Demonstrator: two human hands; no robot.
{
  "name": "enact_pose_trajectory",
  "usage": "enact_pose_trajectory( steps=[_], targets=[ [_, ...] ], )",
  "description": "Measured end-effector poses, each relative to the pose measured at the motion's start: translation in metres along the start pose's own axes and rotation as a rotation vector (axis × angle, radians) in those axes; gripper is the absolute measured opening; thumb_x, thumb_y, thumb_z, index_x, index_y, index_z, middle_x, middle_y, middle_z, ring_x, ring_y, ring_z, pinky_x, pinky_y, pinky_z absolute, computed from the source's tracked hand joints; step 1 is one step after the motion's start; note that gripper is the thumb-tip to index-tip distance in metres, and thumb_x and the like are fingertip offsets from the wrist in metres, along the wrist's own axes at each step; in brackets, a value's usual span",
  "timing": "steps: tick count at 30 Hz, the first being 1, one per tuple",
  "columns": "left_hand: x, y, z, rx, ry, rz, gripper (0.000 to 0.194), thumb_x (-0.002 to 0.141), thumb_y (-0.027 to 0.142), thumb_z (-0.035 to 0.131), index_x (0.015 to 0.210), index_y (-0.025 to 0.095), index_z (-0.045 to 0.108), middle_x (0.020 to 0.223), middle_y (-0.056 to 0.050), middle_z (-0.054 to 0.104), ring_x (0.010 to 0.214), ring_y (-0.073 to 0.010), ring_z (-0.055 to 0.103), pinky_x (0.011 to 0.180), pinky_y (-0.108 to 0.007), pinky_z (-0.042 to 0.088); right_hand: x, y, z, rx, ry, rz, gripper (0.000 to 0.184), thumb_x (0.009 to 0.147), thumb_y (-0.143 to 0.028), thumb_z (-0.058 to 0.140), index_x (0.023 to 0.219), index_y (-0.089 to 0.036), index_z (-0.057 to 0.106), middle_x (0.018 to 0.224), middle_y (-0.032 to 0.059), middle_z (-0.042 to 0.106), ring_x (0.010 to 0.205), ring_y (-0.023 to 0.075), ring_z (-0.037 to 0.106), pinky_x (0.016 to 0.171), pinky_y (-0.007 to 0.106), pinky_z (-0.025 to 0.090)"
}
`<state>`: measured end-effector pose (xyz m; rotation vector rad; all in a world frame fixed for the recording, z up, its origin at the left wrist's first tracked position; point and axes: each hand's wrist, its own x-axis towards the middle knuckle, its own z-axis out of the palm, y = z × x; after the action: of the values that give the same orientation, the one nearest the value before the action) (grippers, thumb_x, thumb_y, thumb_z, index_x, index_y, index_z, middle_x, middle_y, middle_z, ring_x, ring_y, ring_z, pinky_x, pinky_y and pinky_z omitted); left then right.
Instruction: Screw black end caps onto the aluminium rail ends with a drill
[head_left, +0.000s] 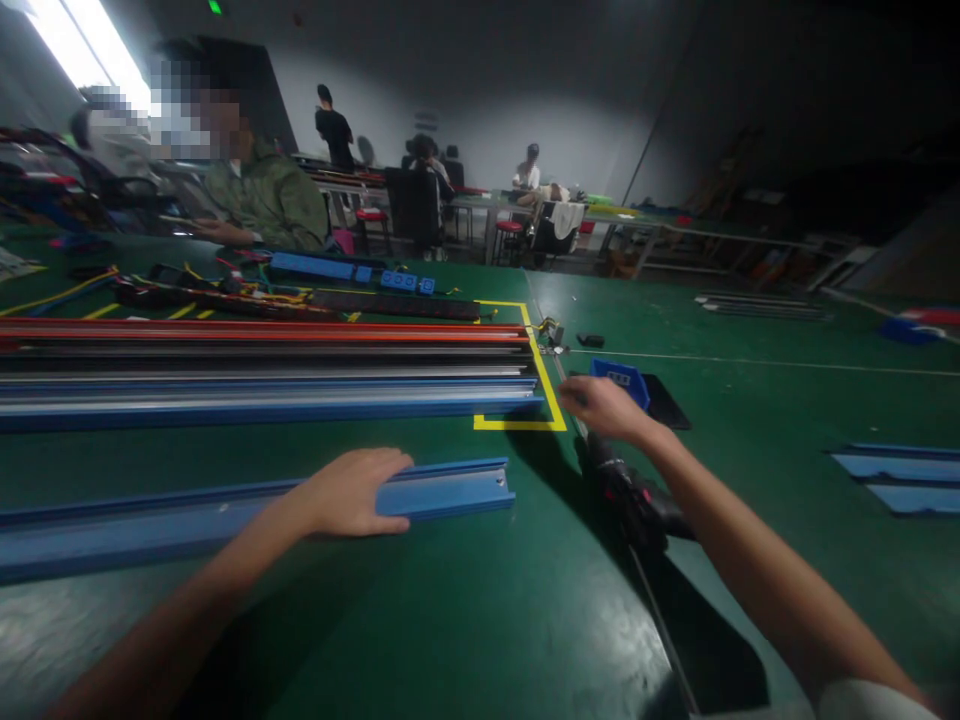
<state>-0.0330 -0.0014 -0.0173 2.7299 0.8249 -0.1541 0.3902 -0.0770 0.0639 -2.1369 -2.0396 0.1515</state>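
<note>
A long blue metal channel [442,492] lies across the green table in front of me, with a small mark or hole near its right end. My left hand [358,492] is over this channel, fingers on the far edge and thumb along the near edge. To the right, my right hand [606,405] is raised above the table beside a blue parts bin [621,378]. Its fingers are drawn together; whatever is in them, if anything, is too small to make out. Below that hand lies a black cordless screwdriver [630,500], partly behind my right forearm.
Red, black and blue channels [300,408] lie in parallel behind the held one, beside yellow tape [525,424]. Wired parts [300,300] lie farther back. More blue pieces [915,465] are at the right. A co-worker in a green jacket [274,195] sits across the table.
</note>
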Motion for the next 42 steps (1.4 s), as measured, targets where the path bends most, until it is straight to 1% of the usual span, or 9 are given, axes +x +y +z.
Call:
enact_pose_trajectory(
  steps=[4,7,13,18,25,29,33,38,42],
  targets=[
    [-0.004,-0.007,-0.001,-0.073,-0.017,0.006,0.091,0.073,0.077,0.067,0.144,0.022,0.053,0.148,-0.015,0.054,0.133,-0.0370,0.055,0.110,-0.049,0.044,0.005,0.078,-0.022,-0.145,0.084,0.319,0.026,0.094,-0.027,0.059,0.106,-0.014,0.079,0.099,0.0153,0.079,0.089,0.0287,0.075,0.072,0.032,0.053],
    [-0.005,-0.009,0.000,-0.102,-0.036,-0.005,0.094,0.071,0.076,0.069,0.145,0.022,0.052,0.151,-0.015,0.052,0.136,-0.0381,0.052,0.111,-0.049,0.044,0.014,0.107,-0.023,-0.207,0.046,0.427,0.027,0.092,-0.033,0.063,0.097,-0.013,0.080,0.086,0.0151,0.078,0.080,0.0287,0.074,0.067,0.032,0.053],
    [-0.010,-0.017,-0.001,-0.090,-0.115,-0.069,0.101,0.072,0.074,0.068,0.154,0.020,0.043,0.162,-0.015,0.039,0.146,-0.0375,0.041,0.121,-0.050,0.034,0.043,0.115,-0.008,-0.305,0.005,0.352,0.049,0.083,-0.026,0.073,0.131,-0.021,0.068,0.129,0.0150,0.070,0.115,0.0292,0.066,0.089,0.032,0.052],
    [-0.019,-0.029,-0.009,-0.100,-0.176,-0.131,0.104,0.068,0.066,0.074,0.156,0.023,0.039,0.164,-0.016,0.034,0.147,-0.0380,0.038,0.120,-0.049,0.034,0.054,0.115,-0.003,-0.329,-0.081,0.316,0.029,0.085,-0.025,0.072,0.113,-0.019,0.075,0.110,0.0125,0.076,0.099,0.0261,0.070,0.079,0.029,0.051],
    [-0.025,-0.032,-0.022,-0.132,-0.207,-0.109,0.093,0.061,0.055,0.080,0.143,0.025,0.046,0.136,-0.012,0.055,0.121,-0.0331,0.054,0.100,-0.041,0.047,0.038,0.110,-0.022,-0.314,0.013,0.265,0.024,0.097,-0.024,0.061,0.114,-0.012,0.074,0.106,0.0189,0.075,0.089,0.0225,0.069,0.068,0.030,0.039],
    [-0.029,-0.032,-0.028,-0.136,-0.217,-0.119,0.089,0.059,0.055,0.081,0.136,0.026,0.049,0.131,-0.011,0.053,0.116,-0.0325,0.052,0.096,-0.041,0.046,0.017,0.093,-0.030,-0.265,0.167,0.189,0.025,0.100,-0.026,0.059,0.114,-0.010,0.072,0.112,0.0219,0.073,0.096,0.0238,0.067,0.071,0.032,0.036],
    [-0.031,-0.035,-0.031,-0.122,-0.227,-0.128,0.087,0.057,0.061,0.081,0.132,0.027,0.051,0.132,-0.009,0.051,0.118,-0.0321,0.050,0.097,-0.041,0.045,-0.010,0.050,-0.015,-0.192,0.272,0.039,0.020,0.101,-0.027,0.060,0.112,-0.015,0.071,0.115,0.0154,0.073,0.103,0.0245,0.066,0.081,0.028,0.042],
    [-0.029,-0.041,-0.026,-0.127,-0.218,-0.105,0.090,0.057,0.068,0.080,0.130,0.026,0.051,0.133,-0.009,0.050,0.118,-0.0313,0.049,0.098,-0.040,0.044,-0.054,-0.034,0.042,0.009,0.305,-0.289,0.017,0.102,-0.028,0.055,0.103,-0.021,0.070,0.103,0.0088,0.074,0.094,0.0239,0.069,0.080,0.029,0.047],
    [-0.030,-0.041,-0.024,-0.106,-0.203,-0.094,0.087,0.058,0.070,0.079,0.126,0.023,0.052,0.129,-0.010,0.051,0.116,-0.0305,0.049,0.099,-0.039,0.043,-0.078,-0.082,0.097,-0.018,0.277,-0.352,0.029,0.106,-0.024,0.044,0.094,-0.019,0.069,0.088,0.0103,0.073,0.079,0.0237,0.067,0.073,0.032,0.046]
  ],
)
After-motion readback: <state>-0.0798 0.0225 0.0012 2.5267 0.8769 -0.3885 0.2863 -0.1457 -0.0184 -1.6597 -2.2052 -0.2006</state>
